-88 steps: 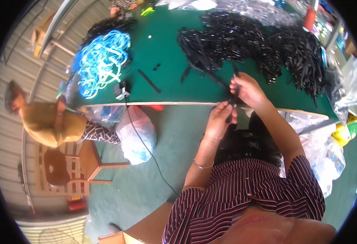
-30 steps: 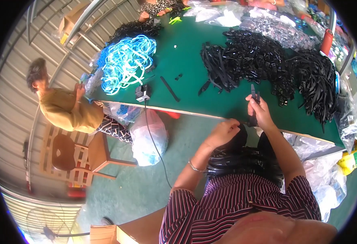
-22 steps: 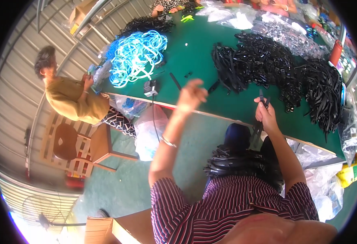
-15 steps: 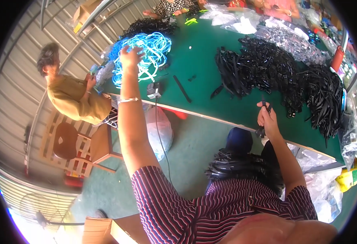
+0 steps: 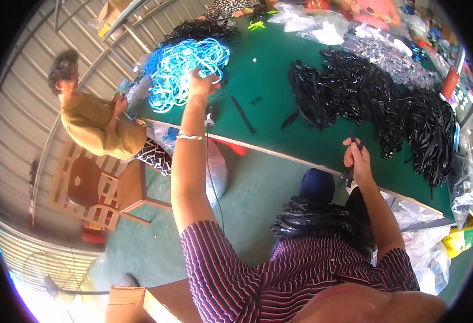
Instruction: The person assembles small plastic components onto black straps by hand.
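My left hand (image 5: pixel 203 85) reaches far over the green table, at the lower right edge of a tangled pile of blue and white cords (image 5: pixel 166 81). Its thumb and fingers look apart, and I see nothing held in them; the fingertips are small and partly blurred. Above the table's near edge, my right hand (image 5: pixel 357 160) is closed round a black strap (image 5: pixel 349 175), whose ends stick out above and below the fist. A bundle of black straps (image 5: pixel 312 220) lies across my lap. Beyond my right hand, a large heap of black straps (image 5: pixel 355 86) covers the table.
A single black strip (image 5: pixel 243 114) lies on the green table (image 5: pixel 263 81). A dark cable (image 5: pixel 209 172) hangs over its edge near my left forearm. At the left stands a person in a mustard top (image 5: pixel 102 129), near a wooden chair (image 5: pixel 131 185). Clear plastic bags (image 5: pixel 392 54) lie at the far right.
My left hand has moved right and slightly nearer, from over the cords to their lower right edge. My right hand keeps the strap and has barely moved.
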The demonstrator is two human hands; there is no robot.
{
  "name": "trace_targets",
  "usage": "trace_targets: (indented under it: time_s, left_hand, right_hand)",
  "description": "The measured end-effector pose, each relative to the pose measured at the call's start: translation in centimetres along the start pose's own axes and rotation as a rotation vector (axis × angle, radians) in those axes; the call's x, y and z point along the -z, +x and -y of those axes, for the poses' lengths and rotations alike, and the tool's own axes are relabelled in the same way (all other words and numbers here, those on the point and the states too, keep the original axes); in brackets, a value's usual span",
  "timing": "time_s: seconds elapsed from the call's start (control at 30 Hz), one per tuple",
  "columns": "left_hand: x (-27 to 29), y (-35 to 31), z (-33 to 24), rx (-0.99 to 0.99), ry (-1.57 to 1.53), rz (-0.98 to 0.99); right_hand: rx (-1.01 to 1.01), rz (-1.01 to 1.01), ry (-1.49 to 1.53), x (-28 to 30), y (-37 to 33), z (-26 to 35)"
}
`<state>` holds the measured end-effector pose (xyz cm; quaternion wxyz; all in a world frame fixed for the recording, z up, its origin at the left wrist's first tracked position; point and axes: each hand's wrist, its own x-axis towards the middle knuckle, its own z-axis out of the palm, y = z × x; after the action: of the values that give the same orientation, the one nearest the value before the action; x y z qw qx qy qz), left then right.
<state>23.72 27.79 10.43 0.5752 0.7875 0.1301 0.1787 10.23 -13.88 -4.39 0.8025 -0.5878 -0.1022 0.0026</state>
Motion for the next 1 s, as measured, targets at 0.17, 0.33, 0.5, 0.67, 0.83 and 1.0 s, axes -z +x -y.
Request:
trace_targets:
  time_s: [0.17,0.33,0.5,0.67,0.83,1.0]
  left_hand:
    - [3.9,0.8,-3.7,-0.162,-0.201,-0.157]
    - [0.4,-1.8,1.3,0.006,-0.166,-0.056]
    - [-4.3,-3.4,5.5,0.1,-0.094,0.12]
    - [2.3,3.2,-2.2,-0.141,-0.063,-0.002]
    - [3.0,2.6,-6.5,-0.158,-0.151,-0.079]
    - [-3.4,-0.9,1.9,-0.049,0.048,0.044]
  right_hand:
    - [0.021,-0.027,0.013,-0.3,-0.2,0.2]
    - [0.036,-0.023,-0.002,-0.1,0.0,0.2]
    - [0.029,-0.014,-0.097,0.0,0.7,0.2]
    - [0.01,0.02,-0.061,-0.3,0.2,-0.3]
    - [0.001,-0.039,-0.059,0.0,-0.5,0.5]
    - [0.021,0.006,-0.096,0.4,0.2,-0.4]
